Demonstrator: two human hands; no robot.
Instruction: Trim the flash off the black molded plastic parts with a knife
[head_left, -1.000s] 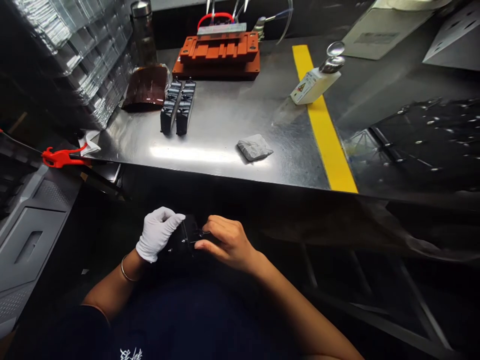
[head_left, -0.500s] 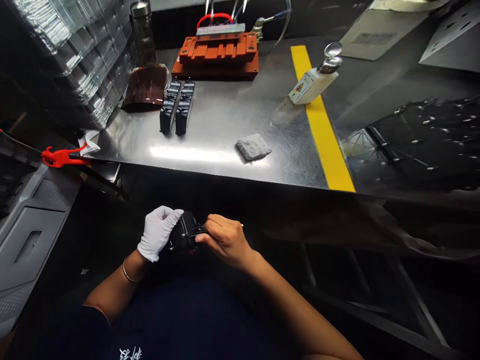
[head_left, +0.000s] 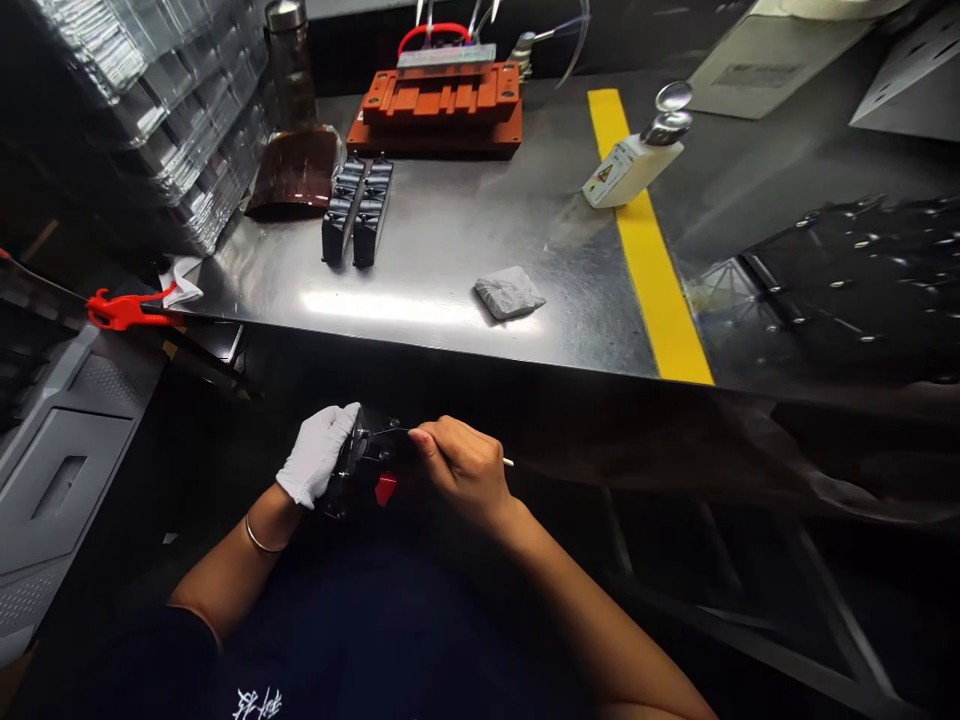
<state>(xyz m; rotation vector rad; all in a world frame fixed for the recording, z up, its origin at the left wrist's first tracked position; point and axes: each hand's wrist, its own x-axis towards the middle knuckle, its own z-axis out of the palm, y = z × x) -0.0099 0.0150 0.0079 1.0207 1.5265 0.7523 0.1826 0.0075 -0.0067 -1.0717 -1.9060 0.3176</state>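
Note:
My left hand (head_left: 319, 455), in a white glove, is closed on a black part (head_left: 352, 462) with small shiny pins, below the front edge of the bench. My bare right hand (head_left: 466, 468) is closed around a thin stick (head_left: 508, 462) with a pale end that sticks out behind the fist. A fine tip reaches from the thumb toward the black part. Just under it shows a small red piece (head_left: 386, 488); against the dark background I cannot tell what it belongs to. On the bench stand two long black parts (head_left: 371, 215) side by side.
Behind the black parts sits an orange fixture (head_left: 442, 100). A folded grey cloth (head_left: 510, 293) lies near the bench edge. A white bottle (head_left: 634, 165) stands by the yellow tape (head_left: 660, 290). Stacked clear trays (head_left: 172, 120) and a red air gun (head_left: 124, 310) are at left.
My right hand has drawn back slightly to the right, away from the black part. The black part has turned in my left hand, and more of the red piece shows.

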